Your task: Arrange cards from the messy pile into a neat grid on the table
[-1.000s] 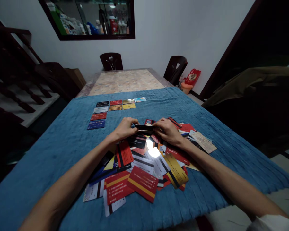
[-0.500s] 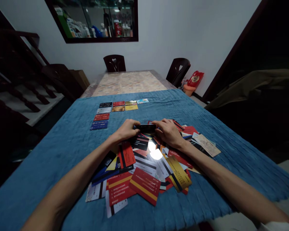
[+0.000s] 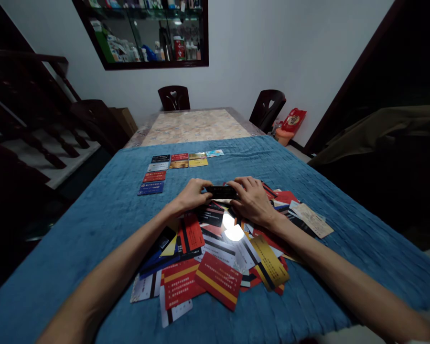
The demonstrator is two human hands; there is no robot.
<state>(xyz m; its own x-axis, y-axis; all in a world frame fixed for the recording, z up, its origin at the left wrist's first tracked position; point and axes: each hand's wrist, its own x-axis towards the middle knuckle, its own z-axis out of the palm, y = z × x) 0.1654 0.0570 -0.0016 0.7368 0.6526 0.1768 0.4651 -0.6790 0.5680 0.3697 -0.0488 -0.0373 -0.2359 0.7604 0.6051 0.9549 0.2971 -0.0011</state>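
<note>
A black card [image 3: 222, 192] is held up on edge between my two hands, over the far side of a loose heap of plastic cards. My left hand [image 3: 194, 195] pinches its left end between thumb and fingers. At its right end, my right hand [image 3: 252, 199] grips it the same way. Beneath my hands the heap overlaps in every direction, with a red card [image 3: 218, 279], a gold card [image 3: 270, 263] and a dark card [image 3: 211, 213] on top. Farther off to the left, several cards lie flat in rows, among them a blue card [image 3: 151, 188] and a yellow card [image 3: 198, 163].
A blue cloth [image 3: 103, 205] covers the near part of the table, and a patterned tabletop [image 3: 204, 126] shows beyond it. Two dark chairs [image 3: 174, 99] stand at the far end. A red bag [image 3: 294, 120] is on the right, near the wall.
The black card has tilted so that more of its face shows, with both hands still on it. The whole view has shifted slightly; the cards on the cloth lie as before.
</note>
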